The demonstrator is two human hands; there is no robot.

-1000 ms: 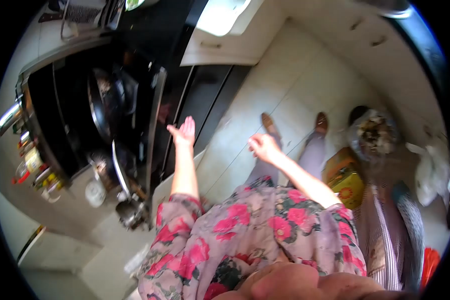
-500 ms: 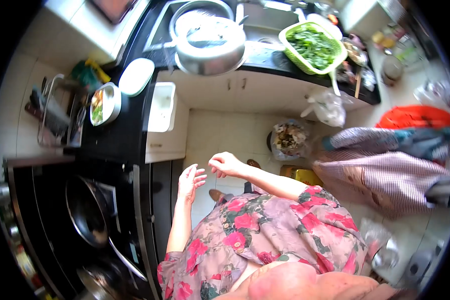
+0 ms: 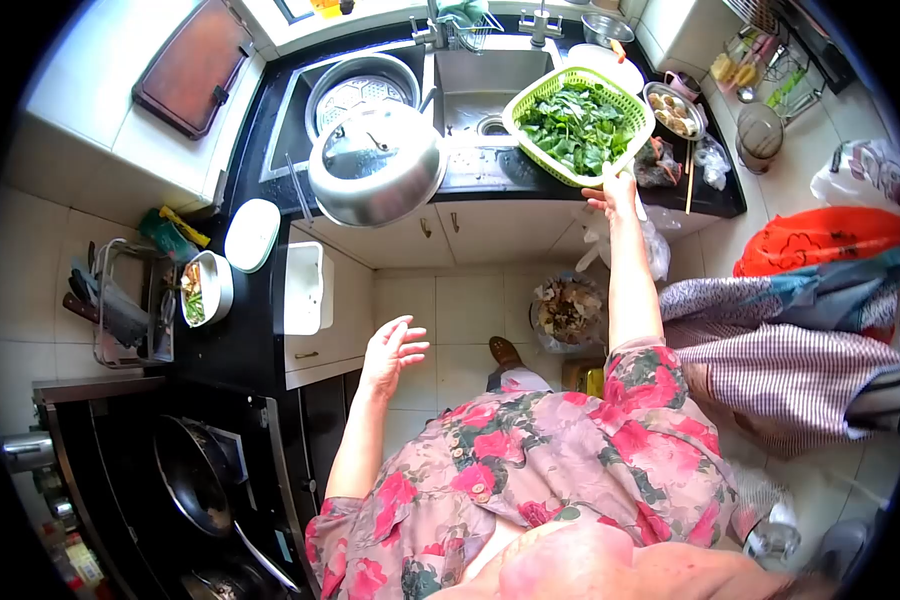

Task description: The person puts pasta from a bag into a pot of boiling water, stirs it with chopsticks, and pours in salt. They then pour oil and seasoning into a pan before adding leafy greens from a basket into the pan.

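A light-green plastic basket heaped with leafy green vegetables sits at the counter's edge by the sink. My right hand is at its near rim, thumb over the edge and fingers curled beneath; part of the grip is hidden. My left hand hangs in the air in front of my body, fingers apart and holding nothing. Left of the basket, a large steel lid rests at the counter's front, beside a steel pot with a perforated insert.
On the left counter are a white container of food, its pale lid and a knife rack. A wok sits on the stove. An open white bin hangs by the cabinet. A waste bag stands on the floor.
My right hand has gone from in front of my body out to the basket's near rim. My left hand stays in nearly the same place, and the view has tilted up towards the sink.
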